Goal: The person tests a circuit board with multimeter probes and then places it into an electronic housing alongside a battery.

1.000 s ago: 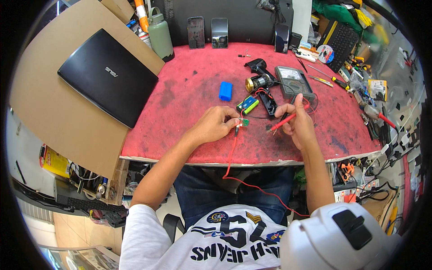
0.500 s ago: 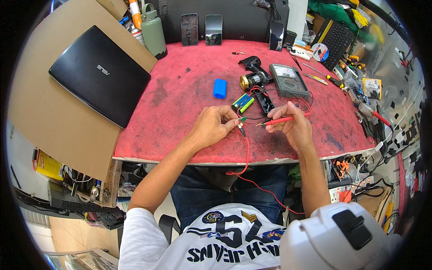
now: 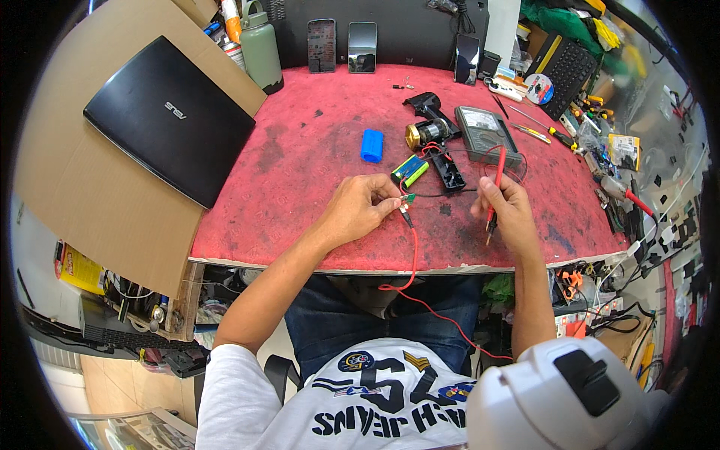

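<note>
Thumb and fingers of my left hand (image 3: 361, 206) pinch a small green circuit board (image 3: 409, 199). A red cable (image 3: 415, 251) with a dark plug end hangs from the board toward my lap. My right hand (image 3: 510, 214) grips a red test probe (image 3: 500, 169), held upright with its tip down and apart from the board. Beyond my left hand lies a green-and-blue battery pack (image 3: 411, 171) with thin red wires. Next to it is an opened black device with a brass-coloured motor (image 3: 426, 134) and a black handle part (image 3: 450, 174). Behind my right hand sits a grey analog multimeter (image 3: 486, 133).
A blue wrapped battery pack (image 3: 372, 145) rests on the red mat (image 3: 300, 180). A black laptop (image 3: 171, 124) lies on cardboard (image 3: 142, 232) at left. Phones (image 3: 362, 47) and a green bottle (image 3: 260, 52) stand at the back. Tools and a keyboard (image 3: 559, 71) crowd the right.
My right hand has moved right, away from the board. The red probe has swung from lying sideways to upright with its tip down. My left hand still pinches the board.
</note>
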A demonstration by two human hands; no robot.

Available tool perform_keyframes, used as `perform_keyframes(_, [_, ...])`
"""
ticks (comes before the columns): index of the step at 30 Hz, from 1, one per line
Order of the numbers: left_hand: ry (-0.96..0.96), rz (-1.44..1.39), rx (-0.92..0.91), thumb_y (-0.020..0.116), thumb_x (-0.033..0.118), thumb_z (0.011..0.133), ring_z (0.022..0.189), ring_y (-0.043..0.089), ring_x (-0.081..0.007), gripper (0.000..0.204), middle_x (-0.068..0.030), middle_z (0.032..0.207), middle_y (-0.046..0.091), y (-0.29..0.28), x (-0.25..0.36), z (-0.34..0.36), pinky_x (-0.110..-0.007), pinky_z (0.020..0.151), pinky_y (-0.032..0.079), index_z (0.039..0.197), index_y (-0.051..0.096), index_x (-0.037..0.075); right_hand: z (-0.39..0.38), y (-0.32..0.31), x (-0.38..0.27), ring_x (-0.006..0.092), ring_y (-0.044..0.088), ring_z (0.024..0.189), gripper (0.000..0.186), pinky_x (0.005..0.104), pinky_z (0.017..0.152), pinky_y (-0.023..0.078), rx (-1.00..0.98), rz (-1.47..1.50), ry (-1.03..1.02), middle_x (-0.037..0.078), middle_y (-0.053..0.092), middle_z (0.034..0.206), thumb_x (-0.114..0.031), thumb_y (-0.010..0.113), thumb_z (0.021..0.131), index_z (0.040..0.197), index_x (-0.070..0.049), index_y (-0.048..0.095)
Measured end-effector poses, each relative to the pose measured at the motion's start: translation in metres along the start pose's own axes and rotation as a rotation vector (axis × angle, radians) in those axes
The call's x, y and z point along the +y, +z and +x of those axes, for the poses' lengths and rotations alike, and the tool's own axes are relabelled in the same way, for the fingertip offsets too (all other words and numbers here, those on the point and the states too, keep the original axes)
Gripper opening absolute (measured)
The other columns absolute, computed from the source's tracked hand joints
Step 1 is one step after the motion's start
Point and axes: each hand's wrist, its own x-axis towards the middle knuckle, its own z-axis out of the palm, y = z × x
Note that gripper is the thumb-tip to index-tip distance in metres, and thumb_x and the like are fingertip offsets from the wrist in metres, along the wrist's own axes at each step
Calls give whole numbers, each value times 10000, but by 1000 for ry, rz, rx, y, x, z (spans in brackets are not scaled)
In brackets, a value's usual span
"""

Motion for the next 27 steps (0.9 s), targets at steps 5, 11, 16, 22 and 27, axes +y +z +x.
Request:
perform_keyframes(5, [19, -53, -2, 718, 68, 900, 658, 556, -53, 68, -14, 748, 679, -1, -1, -1, -265, 597, 463, 929, 706, 8, -12, -8, -21, 40, 436, 535, 484, 224, 468, 348, -10, -99, 114, -12, 540, 766, -207, 572, 1029, 1476, -74, 443])
perform_keyframes(11, [-6, -34, -22, 690, 22, 893, 724, 648, -114, 55, -76, 817, 718, -3, 9, -3, -296, 647, 512, 936, 675, -10, -16, -29, -9, 28, 419, 567, 566, 205, 484, 340, 74, -281, -61, -10, 526, 828, -142, 532, 1033, 1561, -132, 328])
perform_keyframes(16, [47, 19, 10, 712, 55, 900, 644, 555, -70, 73, -30, 733, 666, -1, 2, -5, -276, 590, 459, 944, 679, 7, -25, -27, -8, 38, 455, 615, 528, 184, 522, 365, 100, -368, -170, 12, 543, 823, -83, 518, 1018, 1520, -100, 357])
perform_keyframes(22, [63, 8, -3, 686, 25, 888, 698, 649, -128, 65, -90, 794, 712, -1, 5, -3, -306, 628, 504, 942, 676, -9, -35, -51, -4, 70, 541, 713, 257, 193, 513, 403, -114, 541, 188, 69, 585, 905, -67, 560, 996, 1250, -85, 527])
perform_keyframes(27, [92, 33, 20, 693, 35, 904, 630, 554, -68, 58, -36, 724, 672, 1, -1, -6, -279, 583, 453, 952, 685, 4, -27, -1, -29, 79, 440, 567, 132, 203, 455, 353, 264, 850, 246, 18, 553, 812, -217, 580, 1020, 1025, -87, 595])
